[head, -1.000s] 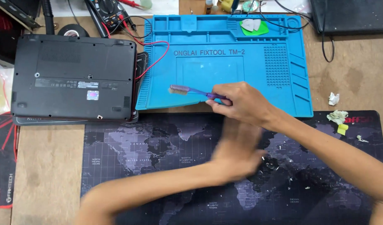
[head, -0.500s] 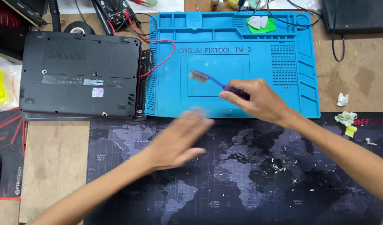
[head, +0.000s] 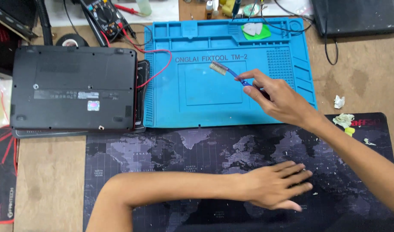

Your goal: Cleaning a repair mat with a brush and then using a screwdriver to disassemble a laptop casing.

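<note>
My right hand (head: 279,99) grips a blue toothbrush (head: 228,71) by its handle, bristle head pointing up-left over the blue silicone work mat (head: 205,103). My left hand (head: 274,185) lies flat, palm down, fingers together and pointing right, on the dark world-map desk mat (head: 171,150). Small white specks are scattered on the desk mat near that hand.
A black laptop (head: 72,88) lies bottom-up to the left of the blue mat, with a red wire (head: 159,64) looping beside it. A multimeter (head: 106,13) sits at the top. Crumpled tissue bits (head: 342,111) lie at right. Another dark device (head: 356,17) is top right.
My left hand swept across the desk mat, first leftward, then back to the right. My right hand stayed over the blue mat with the toothbrush, its head shifting slightly.
</note>
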